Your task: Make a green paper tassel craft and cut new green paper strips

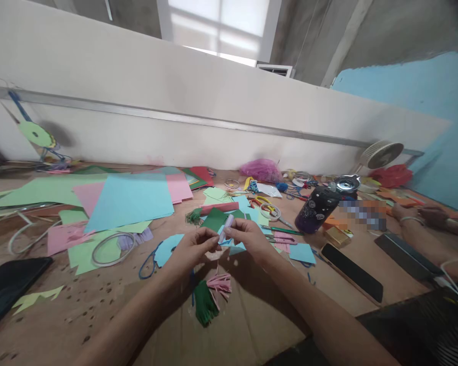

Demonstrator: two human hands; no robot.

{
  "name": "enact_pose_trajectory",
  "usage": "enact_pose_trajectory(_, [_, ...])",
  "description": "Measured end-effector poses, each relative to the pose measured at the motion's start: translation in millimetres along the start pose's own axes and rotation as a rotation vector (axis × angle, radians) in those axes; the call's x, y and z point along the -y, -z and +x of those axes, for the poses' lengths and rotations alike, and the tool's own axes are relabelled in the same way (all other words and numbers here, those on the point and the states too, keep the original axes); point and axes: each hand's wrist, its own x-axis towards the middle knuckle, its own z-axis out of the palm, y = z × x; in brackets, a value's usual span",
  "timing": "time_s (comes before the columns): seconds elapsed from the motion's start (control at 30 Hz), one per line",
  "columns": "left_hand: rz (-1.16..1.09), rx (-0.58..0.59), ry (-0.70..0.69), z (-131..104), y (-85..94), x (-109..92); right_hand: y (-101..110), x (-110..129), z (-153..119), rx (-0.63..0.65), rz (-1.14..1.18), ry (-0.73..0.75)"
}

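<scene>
Both my hands meet over the middle of the brown table (99,315). My left hand (193,248) pinches a small pale piece at its fingertips. My right hand (248,236) holds a pale lilac paper strip (226,229) that sticks up between the two hands. Just below them lie a fringed green paper tassel (205,304) and a fringed pink paper tassel (220,282). A light blue cut-out (168,248) with blue wire lies to the left of my left hand.
Large coloured paper sheets (132,199) cover the left of the table, with a wire ring (107,249) and a black phone (7,284). A dark bottle (316,209), scissors (265,204), another phone (351,272) and a small fan (383,153) lie to the right. Another person's hands (423,218) rest at far right.
</scene>
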Motion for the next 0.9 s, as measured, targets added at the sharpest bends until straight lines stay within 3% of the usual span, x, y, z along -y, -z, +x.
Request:
enact_pose_trajectory(0.4, [0.001,0.014,0.002,-8.4,-8.6,-0.5,0.7,-6.3,-5.6,-0.053,0.014,0.044])
enact_pose_trajectory(0.73, [0.287,-0.047,-0.234,6.1,-2.0,2.6,-3.7,-6.2,-12.2,-0.004,0.106,0.007])
enact_pose_trajectory(0.9, [0.257,-0.043,-0.166,3.6,-3.2,1.0,-1.6,-6.3,-9.9,-0.036,0.099,0.019])
